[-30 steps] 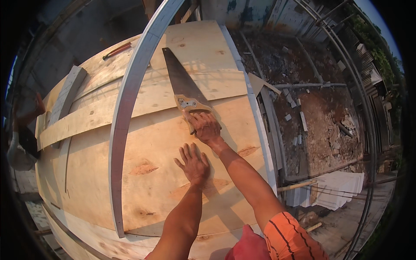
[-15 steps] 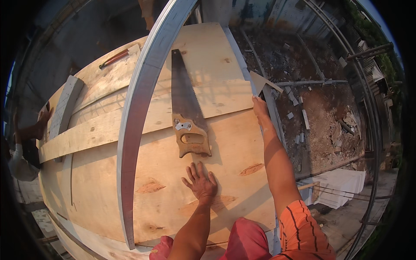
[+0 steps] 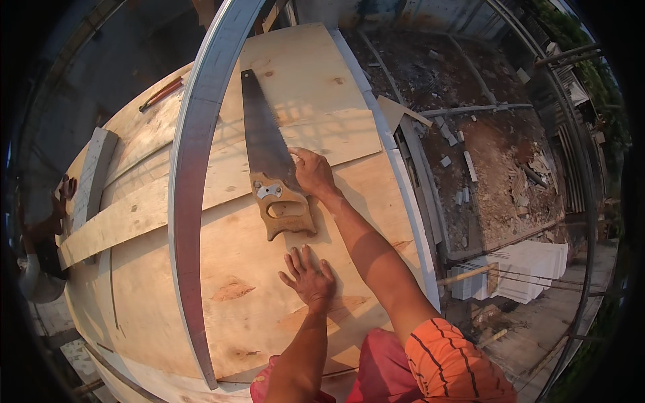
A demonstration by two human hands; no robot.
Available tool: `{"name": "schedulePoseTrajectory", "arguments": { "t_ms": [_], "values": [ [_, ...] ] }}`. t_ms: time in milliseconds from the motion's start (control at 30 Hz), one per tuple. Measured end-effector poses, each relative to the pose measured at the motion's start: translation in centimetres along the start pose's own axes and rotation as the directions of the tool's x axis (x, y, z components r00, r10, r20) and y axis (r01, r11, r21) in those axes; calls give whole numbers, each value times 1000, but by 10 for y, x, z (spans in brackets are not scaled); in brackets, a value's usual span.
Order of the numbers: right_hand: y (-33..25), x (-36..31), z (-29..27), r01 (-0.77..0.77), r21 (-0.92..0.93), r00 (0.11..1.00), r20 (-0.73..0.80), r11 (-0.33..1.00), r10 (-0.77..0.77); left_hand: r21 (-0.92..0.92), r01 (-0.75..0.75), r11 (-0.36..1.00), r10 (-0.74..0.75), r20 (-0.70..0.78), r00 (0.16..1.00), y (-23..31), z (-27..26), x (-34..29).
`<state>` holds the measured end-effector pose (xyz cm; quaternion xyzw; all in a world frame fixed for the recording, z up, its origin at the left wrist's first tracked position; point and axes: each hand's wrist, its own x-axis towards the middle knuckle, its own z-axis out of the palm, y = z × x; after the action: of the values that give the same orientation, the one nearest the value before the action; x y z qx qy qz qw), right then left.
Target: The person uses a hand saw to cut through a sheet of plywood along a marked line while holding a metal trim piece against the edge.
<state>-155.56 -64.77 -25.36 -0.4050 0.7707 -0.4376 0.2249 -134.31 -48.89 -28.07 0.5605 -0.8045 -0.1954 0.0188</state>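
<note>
Two hands on the plywood sheet (image 3: pixel 282 295): left hand (image 3: pixel 310 278) flat, fingers spread, holding nothing; right hand (image 3: pixel 314 172) open, touching the handsaw (image 3: pixel 272 161) handle just left.

One head-worn fisheye view, steeply down and close over the plywood sheet (image 3: pixel 269 282).

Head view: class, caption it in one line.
Handsaw lies on plywood sheet; right hand beside its handle, left hand flat.
</note>
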Motion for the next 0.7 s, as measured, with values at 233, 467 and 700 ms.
{"name": "schedulePoseTrajectory", "arguments": {
  "t_ms": [233, 467, 700],
  "values": [
    [105, 26, -122, -538, -166, 735, -574, 827, 362, -20, 1, 1000, -1, 16, 1000, 10, 9, 0],
    [100, 33, -71, -478, -497, 829, -527, 724, 186, 3, -20, 1000, 20, -39, 999, -1, 10, 4],
    [99, 21, -67, -484, -524, 851, -469, 700, 237, 24, 31, 999, -33, 53, 998, -11, 13, -6]
  ]
}}
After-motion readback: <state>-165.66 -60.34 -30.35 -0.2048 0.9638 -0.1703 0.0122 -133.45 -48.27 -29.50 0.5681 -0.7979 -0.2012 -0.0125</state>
